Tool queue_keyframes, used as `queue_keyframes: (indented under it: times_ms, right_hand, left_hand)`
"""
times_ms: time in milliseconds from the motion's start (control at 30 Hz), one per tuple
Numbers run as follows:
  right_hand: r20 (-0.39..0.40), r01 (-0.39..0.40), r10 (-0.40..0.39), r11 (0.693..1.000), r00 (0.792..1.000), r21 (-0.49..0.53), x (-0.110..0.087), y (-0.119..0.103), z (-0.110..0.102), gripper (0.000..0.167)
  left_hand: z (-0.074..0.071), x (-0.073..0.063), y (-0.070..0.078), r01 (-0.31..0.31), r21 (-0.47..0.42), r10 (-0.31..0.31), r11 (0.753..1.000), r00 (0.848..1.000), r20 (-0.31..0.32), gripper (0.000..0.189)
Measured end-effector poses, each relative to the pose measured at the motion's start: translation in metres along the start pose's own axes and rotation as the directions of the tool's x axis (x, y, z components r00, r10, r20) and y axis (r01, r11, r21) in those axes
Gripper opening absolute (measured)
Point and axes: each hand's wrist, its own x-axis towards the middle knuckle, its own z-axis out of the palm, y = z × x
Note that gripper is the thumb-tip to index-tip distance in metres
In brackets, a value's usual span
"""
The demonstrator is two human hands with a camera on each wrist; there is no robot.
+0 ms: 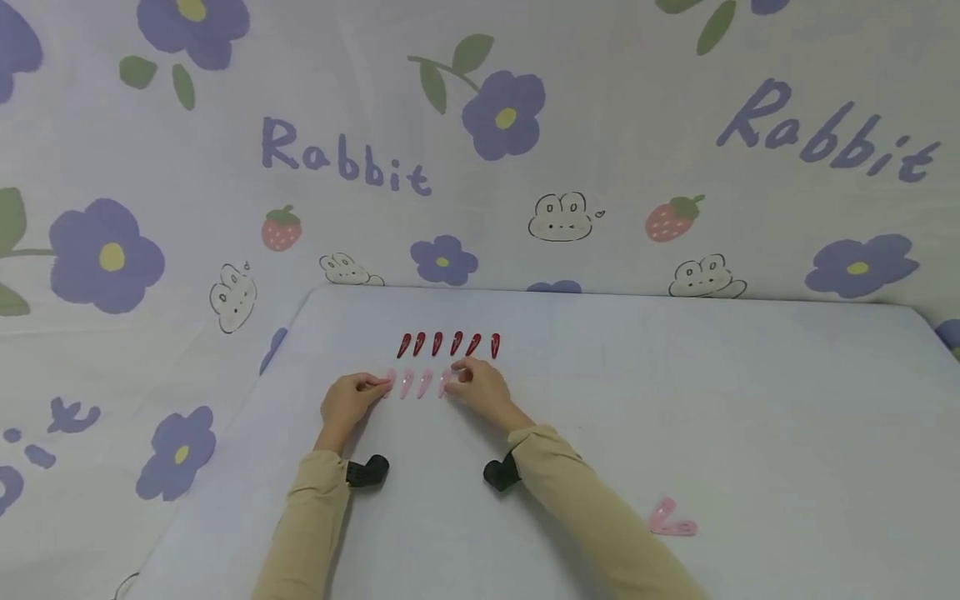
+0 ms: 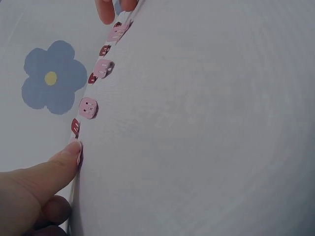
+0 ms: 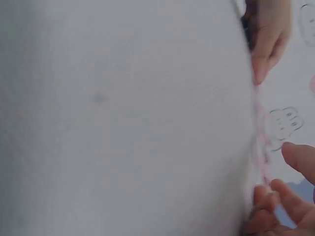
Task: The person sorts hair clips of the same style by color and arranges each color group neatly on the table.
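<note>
A row of several pink hair clips (image 1: 424,384) lies on the white table, just in front of a row of several dark red hair clips (image 1: 437,343). My left hand (image 1: 348,406) pinches the leftmost pink clip (image 2: 78,155) between thumb and fingers, the thumb on its near end. At the row's right end is my right hand (image 1: 482,388), its fingertips right at the last pink clip (image 1: 444,383) and partly covering it. In the right wrist view, the thumb (image 3: 299,160) stands well apart from the loosely bent fingers (image 3: 290,199).
Two more pink pieces (image 1: 673,527) lie in a V shape at the table's front right, beside the right sleeve (image 1: 600,517). Black wrist mounts (image 1: 367,472) sit on both forearms. Behind the table (image 1: 750,400) hangs a cloth (image 1: 600,150) printed with flowers and rabbits.
</note>
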Motion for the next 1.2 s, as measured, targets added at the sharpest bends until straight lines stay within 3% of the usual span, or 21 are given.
queue_keyframes:
  times_ms: [167, 300, 433, 633, 833, 1200]
  right_hand:
    - [0.061, -0.083, 0.073, 0.981, 0.995, 0.173, -0.017, -0.002, -0.018, 0.038]
    - [0.024, -0.054, 0.050, 0.971, 0.998, 0.233, -0.027, -0.001, -0.034, 0.040]
    - [0.008, -0.024, 0.023, 0.962, 1.000, 0.272, -0.034, 0.002, -0.051, 0.040]
    - [0.023, 0.004, -0.012, 0.956, 1.000, 0.293, -0.049, -0.002, -0.080, 0.039]
    - [0.060, -0.015, -0.004, 0.946, 0.998, 0.323, -0.066, 0.003, -0.102, 0.038]
    - [0.015, -0.005, 0.000, 0.948, 1.000, 0.317, -0.102, 0.009, -0.131, 0.037]
  left_hand:
    - [0.003, -0.001, -0.004, 0.007, -0.021, -0.007, 1.000, 1.000, 0.023, 0.027]
    - [0.002, -0.001, -0.005, -0.035, -0.046, 0.035, 0.998, 0.999, -0.013, 0.030]
    - [-0.002, -0.003, 0.004, 0.001, -0.025, 0.000, 1.000, 1.000, 0.014, 0.027]
    - [0.001, 0.000, 0.003, -0.005, -0.005, 0.005, 1.000, 1.000, 0.000, 0.024]
    - [0.001, 0.003, 0.000, -0.002, -0.008, 0.002, 1.000, 1.000, -0.007, 0.024]
    - [-0.001, 0.004, -0.001, 0.026, 0.008, -0.026, 1.000, 1.000, 0.017, 0.026]
